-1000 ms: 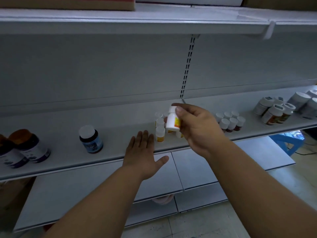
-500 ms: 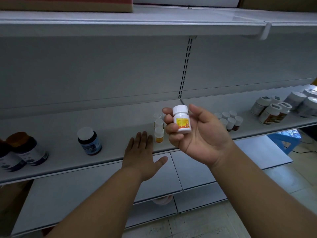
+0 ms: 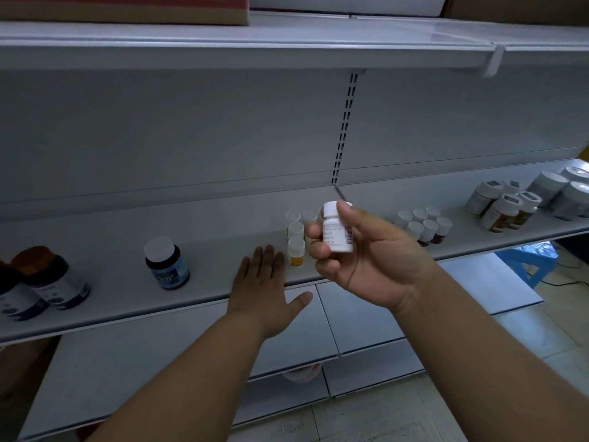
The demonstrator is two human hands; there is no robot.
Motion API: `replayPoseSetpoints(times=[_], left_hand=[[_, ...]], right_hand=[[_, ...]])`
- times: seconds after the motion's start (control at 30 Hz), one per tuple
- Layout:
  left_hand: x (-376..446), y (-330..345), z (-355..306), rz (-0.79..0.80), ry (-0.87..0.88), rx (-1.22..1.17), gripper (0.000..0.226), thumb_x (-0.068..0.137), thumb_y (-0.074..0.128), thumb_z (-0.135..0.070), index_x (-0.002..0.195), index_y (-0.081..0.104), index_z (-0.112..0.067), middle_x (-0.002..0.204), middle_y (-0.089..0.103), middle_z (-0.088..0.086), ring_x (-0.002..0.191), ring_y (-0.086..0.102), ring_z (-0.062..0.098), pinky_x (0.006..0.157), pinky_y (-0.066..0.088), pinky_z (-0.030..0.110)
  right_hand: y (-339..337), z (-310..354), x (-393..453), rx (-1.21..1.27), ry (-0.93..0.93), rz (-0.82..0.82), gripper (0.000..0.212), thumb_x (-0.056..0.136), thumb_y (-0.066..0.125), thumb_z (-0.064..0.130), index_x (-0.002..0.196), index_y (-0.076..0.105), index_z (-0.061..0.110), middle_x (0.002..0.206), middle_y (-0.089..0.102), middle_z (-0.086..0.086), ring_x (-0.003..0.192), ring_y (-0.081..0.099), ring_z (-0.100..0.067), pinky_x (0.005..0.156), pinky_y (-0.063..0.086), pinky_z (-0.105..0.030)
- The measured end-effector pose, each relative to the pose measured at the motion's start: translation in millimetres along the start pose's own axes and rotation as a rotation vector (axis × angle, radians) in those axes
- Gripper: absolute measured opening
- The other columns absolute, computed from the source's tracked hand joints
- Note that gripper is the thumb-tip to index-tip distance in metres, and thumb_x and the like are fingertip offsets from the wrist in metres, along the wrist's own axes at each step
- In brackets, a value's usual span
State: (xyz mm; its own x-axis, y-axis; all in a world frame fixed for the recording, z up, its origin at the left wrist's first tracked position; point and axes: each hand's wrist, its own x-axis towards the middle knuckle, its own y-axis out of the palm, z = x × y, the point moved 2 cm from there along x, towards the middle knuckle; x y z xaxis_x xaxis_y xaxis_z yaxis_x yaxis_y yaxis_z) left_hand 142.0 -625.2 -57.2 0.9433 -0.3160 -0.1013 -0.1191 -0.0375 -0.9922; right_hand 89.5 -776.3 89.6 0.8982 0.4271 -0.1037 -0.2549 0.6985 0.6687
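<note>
Right hand gripping white bottle, left hand flat on shelf

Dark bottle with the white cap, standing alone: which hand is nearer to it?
Left. The left hand is open at the shelf edge, to the right of the dark bottle; the right hand is farther right, holding a small white bottle.

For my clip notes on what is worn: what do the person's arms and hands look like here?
Both hands are bare: the left hand and right hand show no gloves, rings, watch or bracelet. The left forearm and right forearm are uncovered to the frame's edge; no sleeve is in view.
</note>
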Motion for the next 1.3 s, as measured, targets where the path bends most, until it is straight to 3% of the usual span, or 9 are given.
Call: replayPoseSetpoints(times=[0.17, 0.3, 0.47, 0.63, 0.93, 1.03, 1.13, 1.2, 1.3], left_hand=[[0.1, 1.0, 0.1, -0.008, 0.003, -0.015, 0.099, 0.086, 0.016, -0.082, 0.157, -0.011, -0.020, 0.166, -0.014, 0.006, 0.151, -0.017, 0.024, 0.123, -0.009, 0.043], [0.9, 1.1, 1.1, -0.009, 0.007, -0.009, 0.099, 0.086, 0.015, -0.082, 0.158, -0.010, -0.019, 0.166, -0.014, 0.006, 0.151, -0.017, 0.024, 0.122, -0.009, 0.043], [0.7, 0.3, 0.3, -0.006, 0.003, 0.000, 0.099, 0.086, 0.015, -0.082, 0.158, -0.010, -0.018, 0.166, -0.013, 0.007, 0.151, -0.016, 0.025, 0.123, -0.007, 0.044], [1.4, 2.0, 1.1, -0.019, 0.007, -0.006, 0.100, 0.086, 0.015, -0.082, 0.157, -0.011, -0.019, 0.166, -0.013, 0.006, 0.151, -0.016, 0.024, 0.123, -0.008, 0.043], [-1.0, -1.8, -0.6, 0.003, -0.006, 0.029, 0.099, 0.087, 0.014, -0.082, 0.157, -0.009, -0.017, 0.165, -0.015, 0.007, 0.151, -0.017, 0.025, 0.123, -0.009, 0.044], [-0.8, -2.3, -0.3, 0.007, -0.001, 0.038, 0.099, 0.086, 0.013, -0.082, 0.157, -0.009, -0.016, 0.165, -0.016, 0.007, 0.151, -0.017, 0.025, 0.123, -0.009, 0.043], [-1.1, -2.8, -0.4, 0.000, -0.002, 0.034, 0.100, 0.086, 0.014, -0.082, 0.157, -0.008, -0.015, 0.165, -0.015, 0.008, 0.151, -0.017, 0.024, 0.123, -0.009, 0.043], [-1.2, -2.6, -0.6, -0.002, -0.004, 0.030, 0.100, 0.087, 0.015, -0.082, 0.157, -0.008, -0.016, 0.165, -0.014, 0.007, 0.151, -0.017, 0.024, 0.122, -0.009, 0.042], [-1.1, -1.6, -0.6, -0.007, -0.005, 0.022, 0.099, 0.087, 0.015, -0.082, 0.158, -0.007, -0.017, 0.166, -0.014, 0.007, 0.151, -0.016, 0.024, 0.123, -0.009, 0.042]], right_hand=[[1.4, 0.6, -0.1, -0.029, 0.032, -0.003, 0.043, 0.091, 0.046, 0.033, 0.118, 0.055, 0.001, 0.093, 0.062, -0.014, 0.075, 0.058, -0.021, 0.061, 0.047, -0.026], [2.9, -0.1, -0.5, -0.094, -0.003, -0.058, 0.029, 0.083, 0.062, 0.028, 0.102, 0.050, 0.009, 0.086, 0.062, -0.013, 0.069, 0.059, -0.023, 0.056, 0.047, -0.028], [2.7, 0.1, -1.8, -0.001, 0.047, -0.030, 0.045, 0.090, 0.047, 0.033, 0.122, 0.052, 0.002, 0.091, 0.058, -0.013, 0.076, 0.057, -0.022, 0.064, 0.048, -0.028], [-1.1, -1.1, -2.1, -0.041, -0.032, -0.101, 0.036, 0.081, 0.065, 0.027, 0.107, 0.061, 0.002, 0.093, 0.061, -0.016, 0.080, 0.064, -0.027, 0.068, 0.056, -0.033], [5.7, 2.1, -8.5, -0.161, -0.144, -0.208, 0.032, 0.078, 0.062, 0.019, 0.107, 0.057, 0.005, 0.090, 0.064, -0.012, 0.084, 0.065, -0.025, 0.080, 0.057, -0.035], [3.3, 2.1, -10.3, -0.482, -0.277, -0.264, 0.031, 0.077, 0.067, 0.023, 0.107, 0.062, 0.015, 0.097, 0.067, -0.005, 0.091, 0.064, -0.019, 0.080, 0.054, -0.025], [-2.4, 1.4, -16.8, -1.177, -0.631, -0.421, 0.025, 0.083, 0.070, 0.027, 0.106, 0.061, 0.027, 0.103, 0.066, 0.006, 0.094, 0.062, -0.009, 0.084, 0.049, -0.017], [-7.8, -4.1, -21.6, -1.531, -0.993, -0.427, 0.027, 0.085, 0.072, 0.022, 0.110, 0.063, 0.013, 0.107, 0.063, 0.001, 0.099, 0.058, -0.009, 0.090, 0.044, -0.016], [-16.0, -17.5, -26.2, -1.669, -1.274, -0.399, 0.031, 0.083, 0.076, 0.006, 0.109, 0.065, -0.007, 0.114, 0.064, -0.017, 0.112, 0.059, -0.024, 0.101, 0.046, -0.030]])
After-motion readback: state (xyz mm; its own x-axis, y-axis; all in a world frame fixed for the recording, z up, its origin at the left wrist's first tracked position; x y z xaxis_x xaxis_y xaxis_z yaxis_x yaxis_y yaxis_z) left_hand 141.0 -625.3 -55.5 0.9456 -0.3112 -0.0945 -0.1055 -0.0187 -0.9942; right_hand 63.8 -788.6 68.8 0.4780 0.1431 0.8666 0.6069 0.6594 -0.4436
